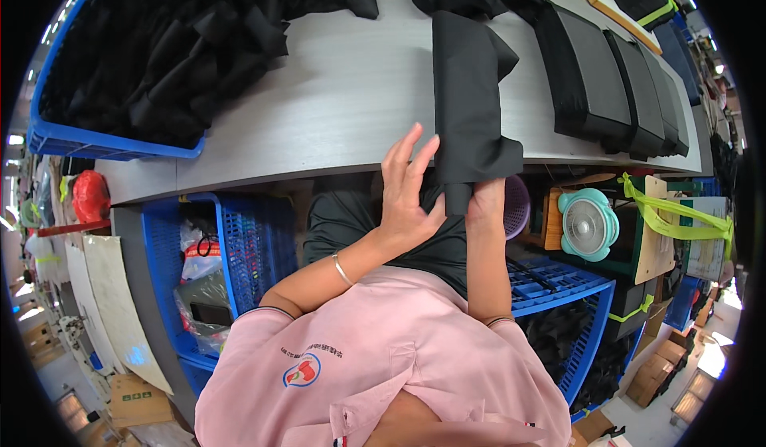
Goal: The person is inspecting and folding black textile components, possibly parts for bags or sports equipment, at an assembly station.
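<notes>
A long piece of black fabric (pixel 468 96) lies over the front edge of the grey table, its near end hanging down towards my lap. My left hand (pixel 408 196) is at its left side, open, with the fingers stretched out and the fingertips close to the fabric's edge. The left thumb is by the narrow hanging end. My right hand (pixel 484 204) goes up under or inside the near end of the fabric. Its fingers are hidden there, so their grip does not show.
A blue crate (pixel 116 141) heaped with black fabric pieces (pixel 183 48) stands on the table's left. Several stacked black padded pieces (pixel 586 80) lie right on the table (pixel 343 104). Below are another blue crate (pixel 227 248), a teal fan (pixel 589 224) and a purple basket (pixel 517 206).
</notes>
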The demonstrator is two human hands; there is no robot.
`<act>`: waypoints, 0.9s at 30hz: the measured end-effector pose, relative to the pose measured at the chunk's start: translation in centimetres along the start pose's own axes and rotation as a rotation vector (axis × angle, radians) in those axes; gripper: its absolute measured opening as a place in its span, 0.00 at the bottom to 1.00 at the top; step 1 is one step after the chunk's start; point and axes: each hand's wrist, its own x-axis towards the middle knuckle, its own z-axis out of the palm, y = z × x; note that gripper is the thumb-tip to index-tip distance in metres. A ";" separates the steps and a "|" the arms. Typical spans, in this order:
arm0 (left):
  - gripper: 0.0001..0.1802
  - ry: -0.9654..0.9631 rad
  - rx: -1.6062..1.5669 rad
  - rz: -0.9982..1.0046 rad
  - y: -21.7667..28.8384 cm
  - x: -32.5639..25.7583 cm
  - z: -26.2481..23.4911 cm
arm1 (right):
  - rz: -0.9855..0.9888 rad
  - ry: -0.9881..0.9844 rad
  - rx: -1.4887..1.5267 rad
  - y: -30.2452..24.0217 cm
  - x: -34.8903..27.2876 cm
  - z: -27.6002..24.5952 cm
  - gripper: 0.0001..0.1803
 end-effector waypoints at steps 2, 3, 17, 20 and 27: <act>0.43 0.028 0.039 -0.032 0.0 0.7 0.8 | 0.003 -0.026 0.014 0.2 -0.3 0.2 0.22; 0.43 0.057 0.073 -0.066 0.0 1.1 1.0 | -0.007 -0.014 0.019 0.3 -0.4 0.2 0.22; 0.35 0.018 -0.126 -0.034 1.7 2.2 0.8 | -0.137 0.021 -0.003 0.8 -1.0 -1.2 0.19; 0.35 -0.016 -0.141 -0.086 2.0 1.9 0.7 | -0.135 0.035 0.050 1.2 -0.9 -1.0 0.19; 0.40 0.014 -0.189 -0.079 1.7 1.1 1.0 | -0.027 0.064 0.090 1.6 -0.5 -0.9 0.18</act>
